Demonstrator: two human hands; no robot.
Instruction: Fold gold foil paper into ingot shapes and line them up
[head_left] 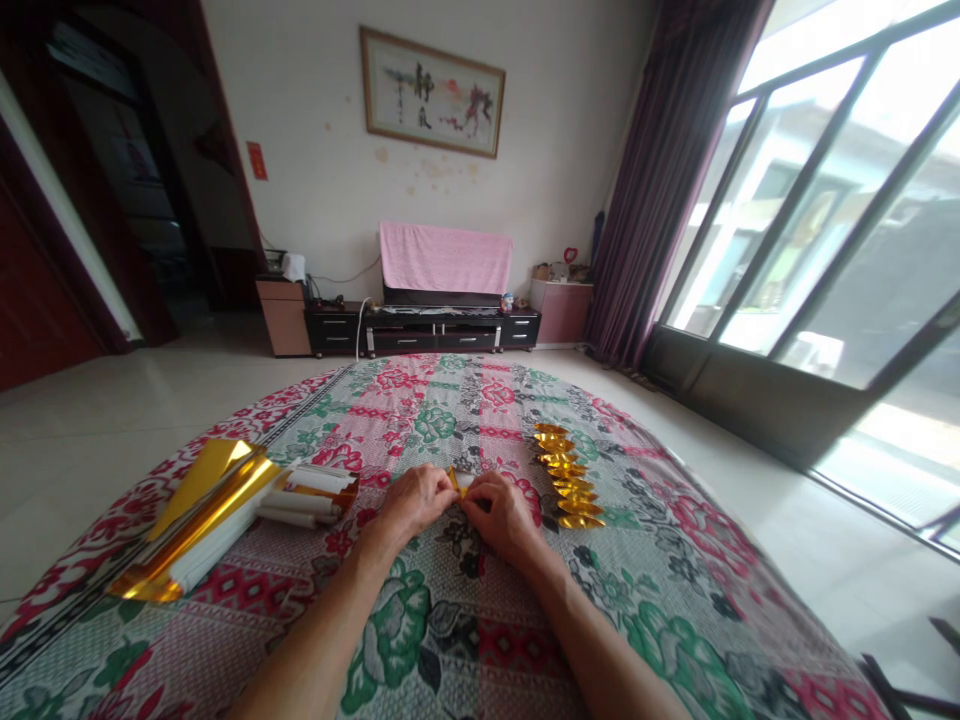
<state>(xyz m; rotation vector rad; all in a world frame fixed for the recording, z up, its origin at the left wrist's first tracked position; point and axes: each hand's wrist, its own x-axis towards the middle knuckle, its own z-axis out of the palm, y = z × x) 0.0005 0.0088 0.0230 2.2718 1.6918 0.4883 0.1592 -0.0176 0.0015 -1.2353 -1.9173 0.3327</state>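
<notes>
Between my two hands, over the middle of the flowered cloth, is a small piece of gold foil paper (463, 482) with a white underside. My left hand (421, 498) pinches its left edge between thumb and fingers. From the other side my right hand (504, 510) pinches it too, fingers curled. The fingertips nearly meet and hide much of the paper. Right of my hands, several folded gold foil pieces (574, 490), pointed at the ends, lie in a row. To the left rest large curled gold foil sheets (225, 500) and several white rolled pieces (300, 500).
A round table under a red, green and grey floral cloth (480, 620) fills the foreground. Beyond it stands a low black cabinet (435, 332) with a pink cloth (446, 257) draped above. Tall windows (810, 200) and a purple curtain (660, 170) are on the right.
</notes>
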